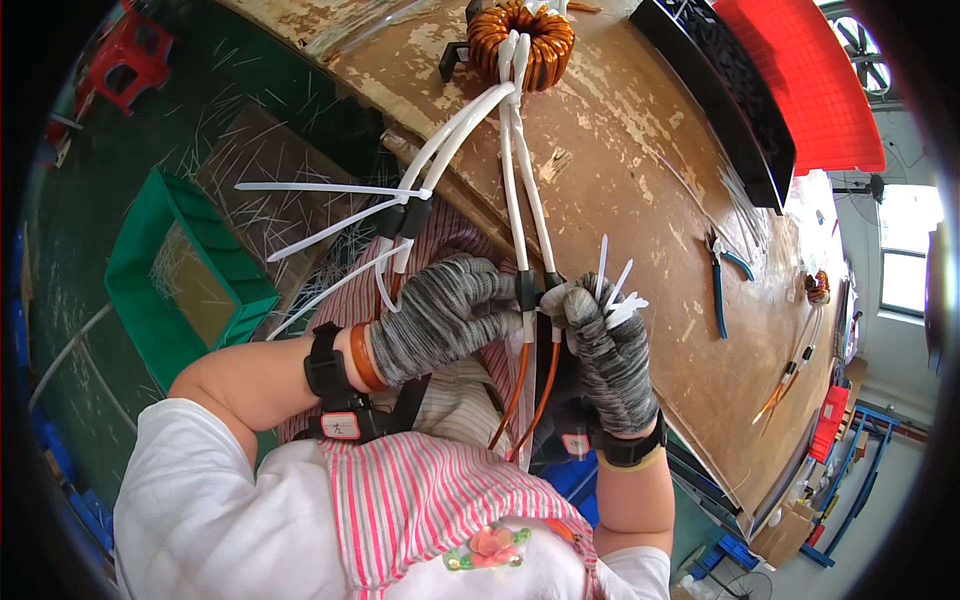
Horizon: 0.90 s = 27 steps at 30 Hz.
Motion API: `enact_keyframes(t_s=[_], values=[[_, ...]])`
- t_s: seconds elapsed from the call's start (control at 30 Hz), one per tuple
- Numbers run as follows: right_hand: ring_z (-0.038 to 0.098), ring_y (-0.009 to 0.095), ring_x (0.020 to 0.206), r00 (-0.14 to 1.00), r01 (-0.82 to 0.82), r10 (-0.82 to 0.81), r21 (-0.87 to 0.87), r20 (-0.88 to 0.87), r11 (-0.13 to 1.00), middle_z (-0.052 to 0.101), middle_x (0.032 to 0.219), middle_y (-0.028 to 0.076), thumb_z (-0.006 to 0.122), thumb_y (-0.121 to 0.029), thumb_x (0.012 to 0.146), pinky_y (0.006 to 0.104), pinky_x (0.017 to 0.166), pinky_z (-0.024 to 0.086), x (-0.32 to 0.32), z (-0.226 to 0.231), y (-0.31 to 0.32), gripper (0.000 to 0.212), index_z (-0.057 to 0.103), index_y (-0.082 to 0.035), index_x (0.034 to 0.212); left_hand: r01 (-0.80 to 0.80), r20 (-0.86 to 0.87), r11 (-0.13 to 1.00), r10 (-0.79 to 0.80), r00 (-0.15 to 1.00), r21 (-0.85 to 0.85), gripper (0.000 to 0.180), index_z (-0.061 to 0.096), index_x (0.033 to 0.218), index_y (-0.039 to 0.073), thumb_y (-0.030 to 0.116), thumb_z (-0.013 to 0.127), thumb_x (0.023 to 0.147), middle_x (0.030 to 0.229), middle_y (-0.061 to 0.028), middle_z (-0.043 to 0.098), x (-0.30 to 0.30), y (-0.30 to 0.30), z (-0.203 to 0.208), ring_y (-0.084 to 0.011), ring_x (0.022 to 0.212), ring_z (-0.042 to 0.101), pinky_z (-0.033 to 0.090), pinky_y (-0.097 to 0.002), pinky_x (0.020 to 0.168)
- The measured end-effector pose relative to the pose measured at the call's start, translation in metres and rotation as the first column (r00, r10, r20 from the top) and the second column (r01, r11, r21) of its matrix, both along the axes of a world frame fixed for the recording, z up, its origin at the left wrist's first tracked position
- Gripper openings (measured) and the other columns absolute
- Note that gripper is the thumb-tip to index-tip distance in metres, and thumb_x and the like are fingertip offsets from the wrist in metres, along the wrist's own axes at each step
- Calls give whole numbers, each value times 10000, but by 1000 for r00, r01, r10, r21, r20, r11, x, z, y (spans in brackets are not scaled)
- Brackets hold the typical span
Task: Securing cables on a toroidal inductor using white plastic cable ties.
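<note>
A copper-wound toroidal coil [521, 45] sits near the table's far edge, with white-sleeved leads [519, 180] running toward me. Two of these leads end in black sleeves [527, 290] and bare orange-brown wires [521, 385]. My left hand [447, 315], in a grey knitted glove, is closed at the left side of those black sleeves, fingertips on them. My right hand [606, 345], gloved too, pinches right beside them, and several white cable ties [622, 300] stick out of it. Another lead pair has cable ties [318, 190] around its black sleeves, their long tails fanning left.
Blue-handled pliers [718, 285] lie on the worn wooden table [625, 170]. A black tray [715, 95] and a red bin [805, 85] stand at the back right. Another wired coil [818, 288] lies rightward. A green crate [180, 275] is at left; offcuts litter the floor.
</note>
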State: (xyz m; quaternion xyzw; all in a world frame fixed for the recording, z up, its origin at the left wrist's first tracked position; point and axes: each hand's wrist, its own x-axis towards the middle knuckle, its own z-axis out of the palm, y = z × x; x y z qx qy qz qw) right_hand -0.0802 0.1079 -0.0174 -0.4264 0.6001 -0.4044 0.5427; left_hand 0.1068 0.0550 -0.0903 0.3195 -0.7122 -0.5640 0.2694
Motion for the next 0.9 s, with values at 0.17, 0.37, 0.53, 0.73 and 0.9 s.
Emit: enact_keyframes(t_s=[0.17,0.37,0.53,0.73,0.9], values=[[563,123,810,998,-58,57,56,31,997,628,867,38,568,-208,962,279,789,461,-2,7,-4,209,640,-12,971,12,-145,989,10,989,149,288,661,1079,30,164,719,831,1009,-116,659,-3,1,3,-222,965,642,505,-305,845],[571,128,799,999,-39,41,71,-30,997,631,864,39,571,-184,956,276,780,465,-4,7,-2,193,644,-8,987,1,-90,992,11,996,128,286,663,1052,19,188,726,829,960,-113,655,-6,4,-4,-227,930,641,503,-319,829],[576,122,835,988,-100,107,71,-113,992,643,894,45,569,-159,954,274,787,470,-5,12,0,175,641,-12,1017,-107,-103,966,84,991,-237,278,688,969,33,189,746,746,778,-112,628,-7,3,-22,-291,713,606,485,-366,650],[598,124,923,999,-3,2,10,44,1000,647,1003,45,579,-83,938,278,871,465,-7,8,11,205,611,-19,1130,-155,-124,829,104,987,-537,201,664,885,48,130,746,721,759,-90,584,10,1,-1,-283,710,579,436,-400,630],[598,148,980,971,-165,104,-292,-216,942,634,1096,65,616,-60,906,284,897,461,-15,3,6,271,607,-6,1171,-167,-103,820,132,986,-547,214,663,915,74,133,750,728,780,-72,604,15,4,4,-274,742,600,436,-392,657]])
